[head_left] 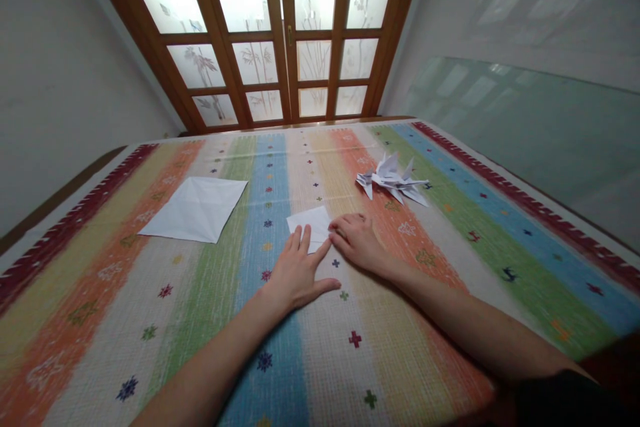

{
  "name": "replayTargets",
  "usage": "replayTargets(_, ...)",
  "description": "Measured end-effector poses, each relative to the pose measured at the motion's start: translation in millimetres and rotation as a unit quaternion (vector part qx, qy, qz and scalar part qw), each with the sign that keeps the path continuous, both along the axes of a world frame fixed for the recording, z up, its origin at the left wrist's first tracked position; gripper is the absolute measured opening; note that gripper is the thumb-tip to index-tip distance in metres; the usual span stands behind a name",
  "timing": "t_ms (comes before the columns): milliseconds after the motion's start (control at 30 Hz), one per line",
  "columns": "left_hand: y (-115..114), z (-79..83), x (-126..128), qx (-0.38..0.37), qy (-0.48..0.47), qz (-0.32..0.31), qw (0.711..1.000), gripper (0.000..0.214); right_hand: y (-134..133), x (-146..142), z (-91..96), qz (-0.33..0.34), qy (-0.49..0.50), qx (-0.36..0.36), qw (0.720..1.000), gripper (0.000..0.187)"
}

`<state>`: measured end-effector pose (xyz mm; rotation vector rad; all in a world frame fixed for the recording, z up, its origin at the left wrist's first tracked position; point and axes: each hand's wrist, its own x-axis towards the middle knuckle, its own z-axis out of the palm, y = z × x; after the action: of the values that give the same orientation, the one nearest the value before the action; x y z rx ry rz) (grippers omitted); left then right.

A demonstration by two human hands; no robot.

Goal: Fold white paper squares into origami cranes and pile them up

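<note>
A small folded white paper (311,222) lies on the striped tablecloth (210,320) near the middle. My left hand (296,270) lies flat with its fingers stretched out, fingertips resting on the paper's near edge. My right hand (356,240) rests just right of it with its fingers curled and pressed on the paper's right edge. A larger creased white sheet (195,208) lies flat to the left, well apart from both hands. Several finished folded white paper figures (393,179) sit in a cluster beyond my right hand.
The table runs up to wooden doors with frosted glass panes (280,33) at the far end. A grey wall (60,80) stands on the left. A glass panel (530,127) leans along the right side of the table.
</note>
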<state>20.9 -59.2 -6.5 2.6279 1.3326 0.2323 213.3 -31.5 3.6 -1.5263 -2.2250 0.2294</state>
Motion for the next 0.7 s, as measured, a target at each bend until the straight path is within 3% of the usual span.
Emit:
replayTargets(100, 1, 1.4, -1, -0.012, -0.017, -0.009, 1.000, 0.081, 24, 9, 7.6, 0.003, 0.008, 0.036, 0.999, 0.025)
replayTargets(300, 1, -0.2, -5, -0.016, -0.024, -0.018, 0.999, 0.075, 67, 9, 16.8, 0.145, -0.016, -0.015, 0.989, 0.051)
replayTargets(433, 0, 1.1, -6, 0.004, -0.031, -0.028, 0.999, 0.064, 70, 4, 16.1, 0.182, 0.025, -0.074, 0.980, 0.043)
replayTargets(600, 0, 6.9, -4, 0.040, -0.044, -0.037, 0.998, 0.041, 70, 9, 13.9, 0.170, 0.065, -0.138, 0.974, 0.036)
replayTargets(700, 2, 6.8, -4, 0.024, -0.063, -0.040, 0.997, 0.037, 76, 11, 15.1, 0.159, 0.080, -0.193, 0.965, 0.024)
